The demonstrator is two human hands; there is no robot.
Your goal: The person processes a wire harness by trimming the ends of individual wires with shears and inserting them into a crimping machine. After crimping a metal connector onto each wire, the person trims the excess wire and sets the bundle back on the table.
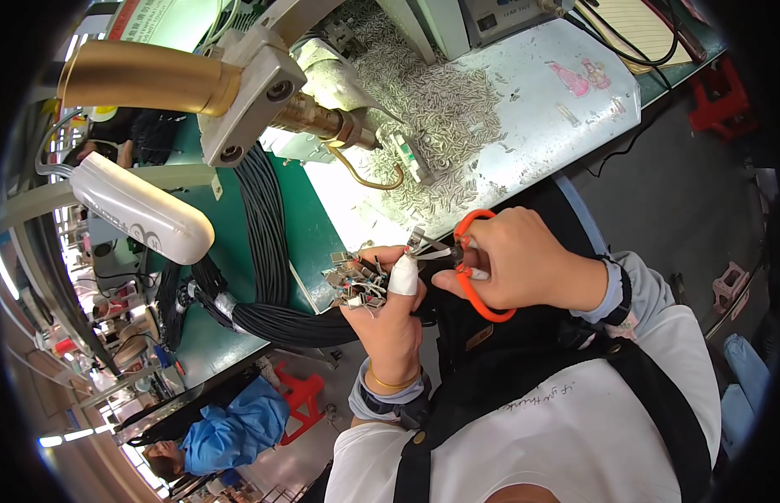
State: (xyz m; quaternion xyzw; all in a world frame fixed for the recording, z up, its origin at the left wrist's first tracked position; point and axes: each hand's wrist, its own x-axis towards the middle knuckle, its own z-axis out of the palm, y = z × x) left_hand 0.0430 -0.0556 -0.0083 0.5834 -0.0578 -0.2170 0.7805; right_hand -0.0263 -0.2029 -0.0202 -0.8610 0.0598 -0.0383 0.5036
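My left hand (390,327) is closed around the ends of several black cables, its thumb wrapped in white tape. Small metal connectors (355,283) with short loose wires fan out past its fingers. One metal connector (416,238) stands up at the thumb tip. My right hand (524,258) grips a pair of scissors with orange handles (489,312). The scissors' blades point left and reach the connector at the thumb; whether they touch a wire is too small to tell. From the left hand the black cable bundle (302,325) runs left onto the green table.
Above my hands is a machine with a brass-coloured cylinder (147,77) and a nozzle. A white lamp (143,210) hangs at left. Many small metal clippings (457,109) cover the metal plate (566,101). Red stools (302,398) and a person in blue (231,432) are farther off.
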